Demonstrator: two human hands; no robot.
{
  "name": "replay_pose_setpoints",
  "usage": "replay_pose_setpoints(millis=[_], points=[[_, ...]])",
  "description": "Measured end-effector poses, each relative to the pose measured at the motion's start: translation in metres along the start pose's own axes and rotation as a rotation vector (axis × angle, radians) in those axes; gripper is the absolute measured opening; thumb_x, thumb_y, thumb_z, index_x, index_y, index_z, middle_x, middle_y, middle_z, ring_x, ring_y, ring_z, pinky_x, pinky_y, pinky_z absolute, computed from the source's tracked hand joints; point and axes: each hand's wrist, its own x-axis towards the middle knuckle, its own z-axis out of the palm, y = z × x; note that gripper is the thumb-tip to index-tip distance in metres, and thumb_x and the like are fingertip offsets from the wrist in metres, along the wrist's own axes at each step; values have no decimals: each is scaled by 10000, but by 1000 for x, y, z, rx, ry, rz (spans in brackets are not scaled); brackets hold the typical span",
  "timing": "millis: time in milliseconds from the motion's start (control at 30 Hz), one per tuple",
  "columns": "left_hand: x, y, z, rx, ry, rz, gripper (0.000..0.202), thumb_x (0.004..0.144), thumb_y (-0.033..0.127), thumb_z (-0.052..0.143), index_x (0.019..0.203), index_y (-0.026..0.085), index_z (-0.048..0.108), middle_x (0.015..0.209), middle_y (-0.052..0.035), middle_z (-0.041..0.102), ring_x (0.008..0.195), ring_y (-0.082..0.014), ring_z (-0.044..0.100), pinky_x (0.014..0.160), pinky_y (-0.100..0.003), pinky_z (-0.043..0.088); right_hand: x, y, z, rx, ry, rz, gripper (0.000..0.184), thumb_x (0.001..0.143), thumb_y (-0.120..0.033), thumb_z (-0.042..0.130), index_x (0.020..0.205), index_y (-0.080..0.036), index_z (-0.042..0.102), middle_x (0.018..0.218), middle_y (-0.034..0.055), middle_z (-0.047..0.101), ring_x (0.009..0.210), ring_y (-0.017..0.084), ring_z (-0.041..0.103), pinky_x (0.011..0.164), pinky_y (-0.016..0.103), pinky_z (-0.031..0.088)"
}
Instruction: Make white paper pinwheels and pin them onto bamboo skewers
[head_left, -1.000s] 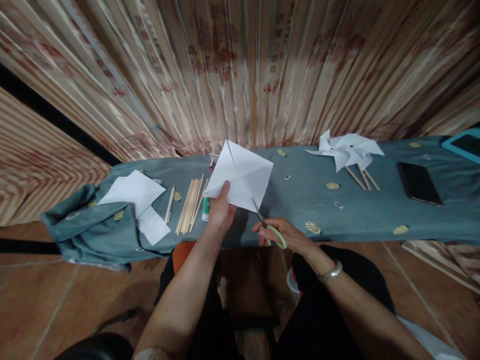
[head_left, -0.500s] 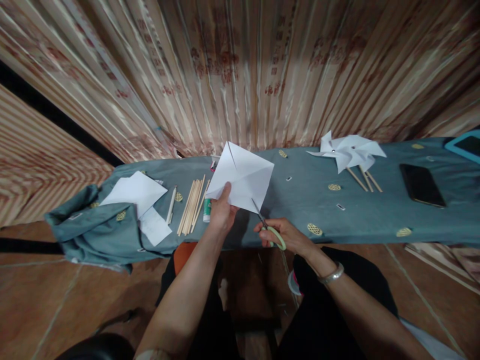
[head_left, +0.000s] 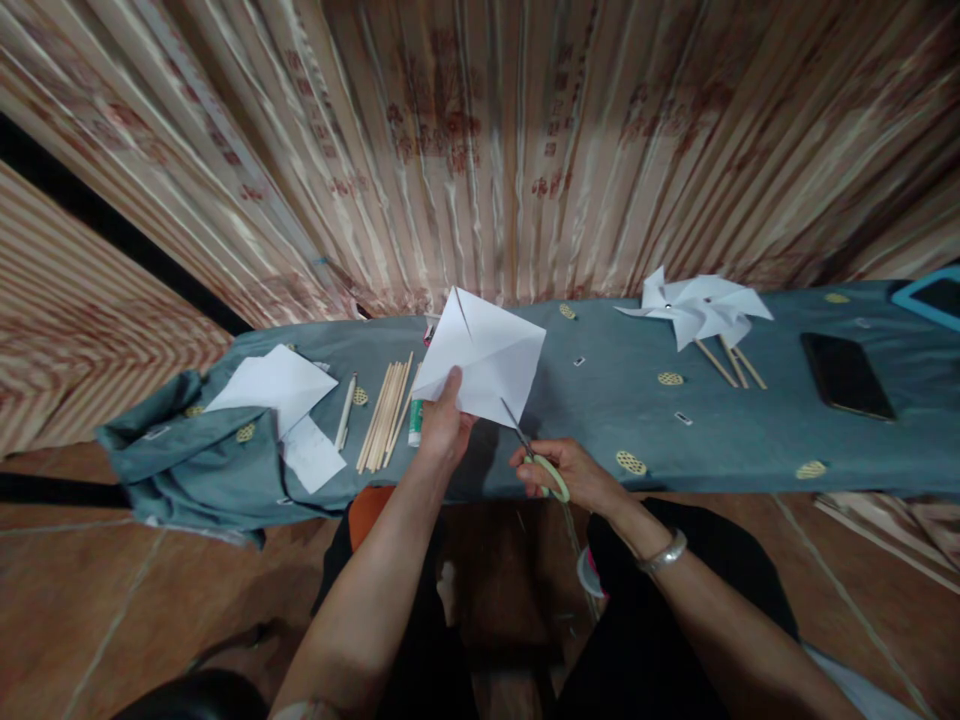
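Note:
My left hand (head_left: 444,425) pinches the lower edge of a creased white paper square (head_left: 484,352) and holds it up above the near side of the table. My right hand (head_left: 571,472) grips green-handled scissors (head_left: 534,455), whose blades point up at the paper's lower right corner. A short slit shows near the paper's top corner.
A blue-grey cloth (head_left: 615,400) covers the narrow table. On it lie white paper sheets (head_left: 277,390), a pen (head_left: 345,412), a bundle of wooden sticks (head_left: 386,412), a glue stick (head_left: 415,425), finished paper pinwheels (head_left: 697,308), a black phone (head_left: 846,375) and a tablet (head_left: 930,295). A striped curtain hangs behind.
Almost nothing has moved. The scissors' tips sit slightly closer to the paper's lower corner, and the view has shifted a little.

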Motion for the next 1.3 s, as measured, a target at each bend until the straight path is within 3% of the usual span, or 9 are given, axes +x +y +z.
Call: replay_pose_setpoints(millis=[400, 767, 1000, 1300], points=[[-2, -3, 2, 45, 11, 0, 273, 842, 140, 682, 1111, 177, 659, 1045, -59, 757, 967, -181, 715, 858, -274, 562, 1, 0, -1, -5, 19, -3, 380, 691, -528, 772, 780, -162, 726, 541, -20, 616, 483, 82, 520, 465, 184, 382], [-3, -5, 2, 26, 8, 13, 233, 884, 96, 608, 1104, 149, 667, 947, -43, 762, 763, -124, 714, 853, -263, 558, 2, -3, 0, -1, 31, 32, 461, 632, -580, 790, 762, -151, 681, 536, -26, 602, 480, 78, 514, 471, 196, 375], [-3, -4, 2, 23, 11, 17, 292, 882, 110, 624, 1169, 162, 646, 993, -57, 765, 802, -137, 723, 856, -272, 560, 2, -6, 0, -19, 43, 50, 495, 604, -612, 792, 739, -152, 668, 515, -31, 580, 475, 75, 488, 462, 202, 346], [-4, -11, 0, 32, -3, 32, 249, 860, 66, 626, 1093, 139, 671, 980, -71, 764, 861, -155, 723, 866, -277, 556, 3, -12, 1, -17, 50, 28, 493, 613, -608, 786, 747, -147, 672, 546, -20, 595, 495, 82, 500, 479, 209, 356]])
